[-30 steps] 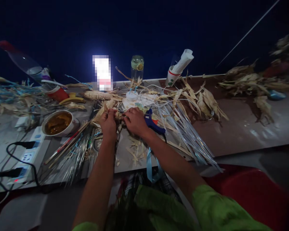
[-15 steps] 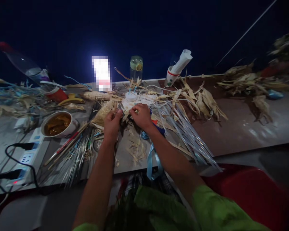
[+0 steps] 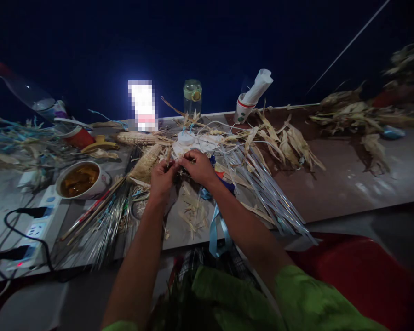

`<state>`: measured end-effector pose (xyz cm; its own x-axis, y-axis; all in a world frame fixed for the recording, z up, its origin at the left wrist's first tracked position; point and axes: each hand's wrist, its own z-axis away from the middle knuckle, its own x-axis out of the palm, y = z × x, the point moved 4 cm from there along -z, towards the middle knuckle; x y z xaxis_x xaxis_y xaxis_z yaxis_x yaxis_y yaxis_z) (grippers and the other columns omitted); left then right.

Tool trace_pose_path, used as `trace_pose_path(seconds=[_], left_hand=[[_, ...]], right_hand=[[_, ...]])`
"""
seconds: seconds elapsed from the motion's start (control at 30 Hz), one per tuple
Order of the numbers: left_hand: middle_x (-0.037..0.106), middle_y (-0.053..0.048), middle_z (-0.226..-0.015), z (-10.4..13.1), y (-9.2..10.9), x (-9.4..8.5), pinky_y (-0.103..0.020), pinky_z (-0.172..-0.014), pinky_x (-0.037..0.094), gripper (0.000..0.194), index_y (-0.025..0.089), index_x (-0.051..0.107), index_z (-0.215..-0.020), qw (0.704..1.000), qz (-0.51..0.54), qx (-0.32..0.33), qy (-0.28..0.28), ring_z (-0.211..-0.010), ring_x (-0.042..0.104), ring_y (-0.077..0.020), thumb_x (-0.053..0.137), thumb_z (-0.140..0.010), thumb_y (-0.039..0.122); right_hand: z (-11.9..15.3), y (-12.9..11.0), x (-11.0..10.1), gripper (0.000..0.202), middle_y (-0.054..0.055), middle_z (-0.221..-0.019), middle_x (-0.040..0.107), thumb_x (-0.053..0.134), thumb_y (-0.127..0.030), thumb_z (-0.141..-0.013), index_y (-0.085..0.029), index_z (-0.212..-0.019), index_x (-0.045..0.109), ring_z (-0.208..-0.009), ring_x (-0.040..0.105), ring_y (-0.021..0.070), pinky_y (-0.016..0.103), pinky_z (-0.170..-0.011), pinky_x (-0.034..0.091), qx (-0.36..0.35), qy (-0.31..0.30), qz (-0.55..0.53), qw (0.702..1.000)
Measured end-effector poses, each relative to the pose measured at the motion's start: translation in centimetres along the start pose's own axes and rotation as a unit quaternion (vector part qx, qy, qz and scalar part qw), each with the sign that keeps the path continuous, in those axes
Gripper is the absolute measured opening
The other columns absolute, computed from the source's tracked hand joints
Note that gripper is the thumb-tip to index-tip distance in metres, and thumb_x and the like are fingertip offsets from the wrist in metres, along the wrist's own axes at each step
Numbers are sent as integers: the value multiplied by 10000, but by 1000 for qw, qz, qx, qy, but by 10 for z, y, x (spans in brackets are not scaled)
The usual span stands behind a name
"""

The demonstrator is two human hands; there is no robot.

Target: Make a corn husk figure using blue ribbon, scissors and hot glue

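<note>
Husk scraps (image 3: 178,162) sit pinched between both hands (image 3: 163,177), fingertips (image 3: 186,161) hiding them.

Left hand (image 3: 162,178) and right hand (image 3: 199,168) pinch small husk piece (image 3: 179,166); bowl (image 3: 78,179) left.

A small bundle of dry corn husk strips (image 3: 178,164) sits pinched between the left hand (image 3: 161,178) and the right hand (image 3: 199,168), fingertips of both meeting over it just above the table. The strips are pale tan, thin and papery, mostly hidden by the fingers; a few ends poke out toward 12 o'clock. Its exact shape cannot be made out in the dim light. At 6 o'clock from it, loose husk scraps (image 3: 193,215) lie scattered flat.
</note>
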<state>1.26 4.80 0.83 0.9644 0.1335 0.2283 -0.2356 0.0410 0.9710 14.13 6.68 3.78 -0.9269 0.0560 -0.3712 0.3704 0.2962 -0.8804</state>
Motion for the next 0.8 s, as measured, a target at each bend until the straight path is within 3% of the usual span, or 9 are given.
trace_pose_path(seconds=[0.13, 0.3, 0.5, 0.63, 0.8], left_hand=[[582, 10, -670, 4, 7, 3, -173, -488, 348, 283, 145, 646, -793, 1000, 2, 28, 7, -534, 470, -57, 742, -602, 331], [579, -19, -662, 6, 14, 4, -192, -401, 293, 366, 148, 659, -799, 996, 89, 14, -6, -437, 395, -42, 575, -744, 500], [475, 33, -551, 7, 15, 4, -177, -386, 282, 270, 153, 629, -750, 995, 103, 10, -16, -427, 388, -35, 684, -684, 409], [530, 33, -613, 7, 13, 6, -153, -409, 323, 264, 172, 606, -785, 991, 129, 3, -29, -467, 436, -35, 751, -611, 309], [571, 40, -638, 6, 12, 5, -154, -486, 420, 344, 169, 573, -747, 990, 136, -29, -5, -518, 507, -47, 799, -497, 243]], right_hand=[[0, 3, -1, 168, -23, -647, 505, 535, -297, -742, -175, -627, 521, -671, 458, 108, 238, -674, 368, 41, 16, -19, 999], [-2, 8, -10, 246, -55, -548, 407, 521, -347, -748, -181, -575, 464, -566, 362, 85, 225, -584, 321, 70, 43, -89, 993], [-1, 7, -7, 259, -60, -537, 381, 542, -375, -729, -178, -578, 469, -541, 328, 77, 227, -544, 287, 73, 17, -138, 988], [0, 3, -5, 251, -58, -550, 391, 555, -381, -715, -174, -593, 483, -549, 333, 75, 222, -543, 288, 71, 4, -178, 981], [0, 0, -5, 232, -49, -585, 437, 554, -387, -717, -172, -639, 515, -578, 369, 82, 218, -564, 313, 62, -15, -194, 979]])
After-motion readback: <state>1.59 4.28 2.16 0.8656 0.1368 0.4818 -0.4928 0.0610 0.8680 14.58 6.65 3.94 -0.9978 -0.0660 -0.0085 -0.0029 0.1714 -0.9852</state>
